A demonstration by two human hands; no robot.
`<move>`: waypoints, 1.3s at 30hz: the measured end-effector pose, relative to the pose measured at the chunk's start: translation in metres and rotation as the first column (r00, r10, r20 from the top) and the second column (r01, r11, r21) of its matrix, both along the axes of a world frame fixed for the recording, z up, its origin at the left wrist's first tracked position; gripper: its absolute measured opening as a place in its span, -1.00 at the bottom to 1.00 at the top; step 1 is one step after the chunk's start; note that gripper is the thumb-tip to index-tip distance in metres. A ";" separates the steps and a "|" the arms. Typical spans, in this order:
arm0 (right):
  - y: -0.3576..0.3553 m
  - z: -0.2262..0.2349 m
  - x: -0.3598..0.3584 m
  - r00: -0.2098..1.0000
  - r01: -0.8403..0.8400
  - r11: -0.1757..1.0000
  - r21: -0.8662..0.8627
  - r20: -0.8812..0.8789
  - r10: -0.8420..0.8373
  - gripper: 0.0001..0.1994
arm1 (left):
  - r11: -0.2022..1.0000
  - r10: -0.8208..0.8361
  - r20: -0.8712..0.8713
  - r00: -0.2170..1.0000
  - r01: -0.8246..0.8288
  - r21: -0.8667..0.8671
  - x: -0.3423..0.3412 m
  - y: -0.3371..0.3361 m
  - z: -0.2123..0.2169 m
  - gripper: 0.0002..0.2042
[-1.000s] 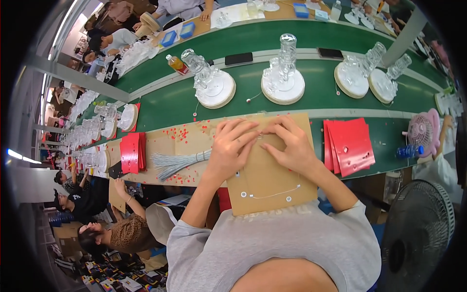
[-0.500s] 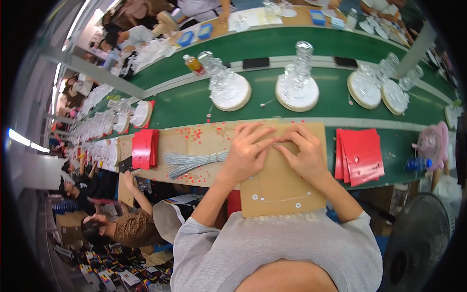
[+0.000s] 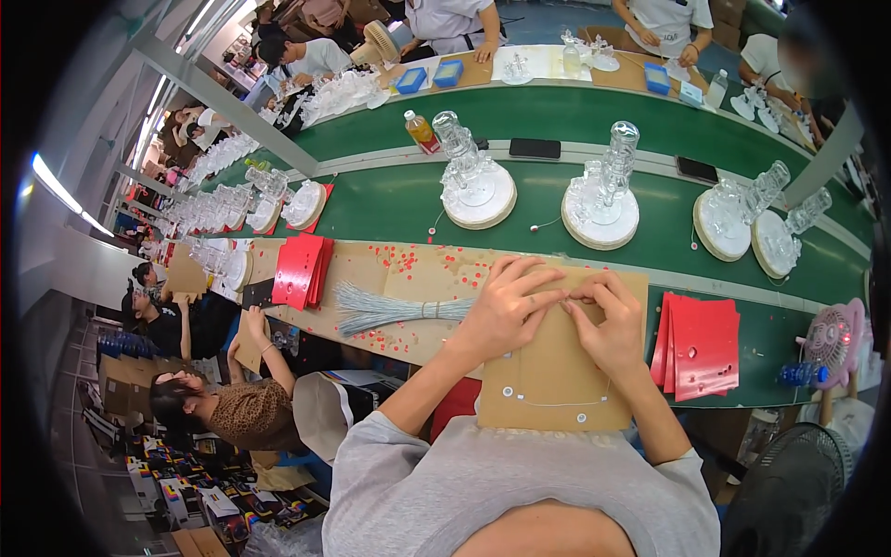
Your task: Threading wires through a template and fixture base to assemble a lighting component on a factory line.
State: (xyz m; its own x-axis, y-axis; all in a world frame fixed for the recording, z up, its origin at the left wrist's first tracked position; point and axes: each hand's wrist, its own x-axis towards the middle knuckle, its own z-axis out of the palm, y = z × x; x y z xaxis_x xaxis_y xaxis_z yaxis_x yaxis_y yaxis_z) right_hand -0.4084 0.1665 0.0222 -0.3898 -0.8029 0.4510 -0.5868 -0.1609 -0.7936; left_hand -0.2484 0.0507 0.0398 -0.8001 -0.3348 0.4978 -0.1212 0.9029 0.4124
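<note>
A brown cardboard sheet leans against my chest and the table edge. Small white discs and a thin white wire sit on its lower part. My left hand rests on the sheet's upper half, its thumb and fingers bent together close to the right hand's fingertips. Also on the sheet, my right hand pinches at the same spot. Whatever the two sets of fingertips hold is too small to make out. Left of my left hand lies a tied bundle of grey wire strands.
Red punched cards are stacked at left and right. Clear plastic ornaments on round white bases stand along the green bench, near a juice bottle and phones. A pink fan is far right. Other people work around.
The whole view has tipped, so the bench and sheet appear lower and farther right. Both hands stay together on the cardboard, with only slight finger movement.
</note>
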 end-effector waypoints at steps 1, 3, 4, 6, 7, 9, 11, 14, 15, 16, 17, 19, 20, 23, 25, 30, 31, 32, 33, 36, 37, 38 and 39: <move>0.000 0.000 -0.001 1.000 -0.005 1.000 0.006 -0.001 0.005 -0.84 | 1.000 0.000 -0.002 1.000 0.000 -0.001 0.000 0.000 0.000 -0.76; -0.001 0.000 -0.003 1.000 -0.012 1.000 0.017 0.003 0.012 -0.86 | 1.000 0.000 -0.004 1.000 0.000 0.000 -0.001 0.000 -0.001 -0.77; -0.002 0.000 -0.004 1.000 -0.019 0.999 0.028 0.008 0.019 -0.88 | 1.000 -0.002 -0.004 1.000 0.002 0.000 -0.001 -0.001 -0.001 -0.77; -0.003 0.002 -0.006 0.999 -0.029 0.999 0.046 0.042 0.027 -0.89 | 1.000 -0.008 -0.019 1.000 0.008 -0.007 -0.001 -0.001 -0.001 -0.77; -0.003 0.003 -0.007 0.997 -0.040 0.997 0.065 0.075 0.035 -0.90 | 1.000 -0.010 -0.019 1.000 0.010 -0.007 -0.002 -0.001 0.000 -0.77; -0.002 0.005 -0.009 0.994 -0.052 0.993 0.103 0.101 0.041 -0.90 | 1.000 -0.009 -0.020 1.000 0.009 0.000 -0.003 0.001 0.000 -0.77; -0.002 0.007 -0.010 0.991 -0.065 0.988 0.139 0.125 0.047 -0.90 | 1.000 -0.011 -0.028 1.000 0.011 0.000 -0.005 0.001 0.000 -0.77; -0.003 0.009 -0.011 0.990 -0.089 0.981 0.175 0.124 0.067 -0.89 | 1.000 -0.012 -0.039 0.999 0.012 0.007 -0.005 0.002 0.001 -0.77; -0.002 0.008 -0.012 0.993 -0.096 0.981 0.171 0.081 0.083 -0.89 | 1.000 -0.007 -0.041 0.999 0.007 0.014 -0.005 0.002 0.000 -0.78; -0.002 0.007 -0.012 0.994 -0.104 0.981 0.167 0.037 0.099 -0.88 | 1.000 -0.007 -0.044 0.999 0.007 0.010 -0.005 0.002 0.000 -0.78; -0.002 0.006 -0.011 0.994 -0.104 0.981 0.163 0.034 0.100 -0.88 | 1.000 -0.006 -0.042 0.999 0.006 0.007 -0.005 0.001 0.001 -0.78; -0.001 0.004 -0.009 0.994 -0.091 0.983 0.157 -0.042 0.099 -0.88 | 1.000 -0.005 -0.043 0.999 0.005 0.002 -0.004 0.001 0.002 -0.78; 0.000 0.006 -0.008 0.994 -0.091 0.984 0.155 -0.045 0.100 -0.88 | 1.000 -0.009 -0.043 0.999 0.009 0.001 -0.004 0.001 0.002 -0.77; 0.000 0.017 -0.003 0.977 -0.053 0.990 0.128 -0.201 0.078 -0.86 | 1.000 -0.006 -0.044 0.999 0.006 -0.001 -0.003 0.001 0.004 -0.75; -0.001 0.020 -0.002 0.970 -0.037 0.989 0.144 -0.232 0.070 -0.84 | 1.000 -0.001 -0.047 0.999 0.001 -0.001 -0.002 0.002 0.007 -0.74; -0.005 0.022 -0.008 0.982 -0.116 0.978 0.174 -0.129 0.139 -0.80 | 1.000 0.008 -0.045 0.999 -0.009 -0.013 -0.004 0.002 0.007 -0.73; -0.006 0.021 -0.010 0.984 -0.159 0.971 0.180 -0.053 0.171 -0.79 | 1.000 0.009 -0.047 0.999 -0.010 -0.013 -0.004 0.002 0.007 -0.73; -0.006 0.022 -0.011 0.984 -0.159 0.971 0.180 -0.054 0.171 -0.79 | 1.000 0.005 -0.037 0.999 -0.005 -0.008 -0.004 0.002 0.006 -0.73; -0.006 0.023 -0.012 0.984 -0.163 0.971 0.176 -0.050 0.174 -0.79 | 1.000 0.001 -0.028 1.000 -0.001 -0.003 -0.004 0.001 0.006 -0.74; -0.007 0.021 -0.015 0.981 -0.191 0.966 0.175 -0.003 0.195 -0.78 | 1.000 -0.005 -0.018 1.000 0.005 -0.030 -0.002 0.002 0.007 -0.75; -0.007 0.021 -0.016 0.976 -0.217 0.960 0.177 0.041 0.213 -0.78 | 1.000 -0.004 -0.019 1.000 0.004 -0.029 -0.002 0.002 0.007 -0.75; -0.007 0.023 -0.017 0.976 -0.218 0.960 0.177 0.040 0.215 -0.78 | 1.000 -0.001 -0.029 1.000 0.000 -0.028 -0.002 0.002 0.006 -0.76; -0.007 0.027 -0.018 0.976 -0.219 0.954 0.206 0.032 0.217 -0.78 | 1.000 -0.001 -0.039 0.999 0.000 -0.026 -0.002 0.001 0.005 -0.77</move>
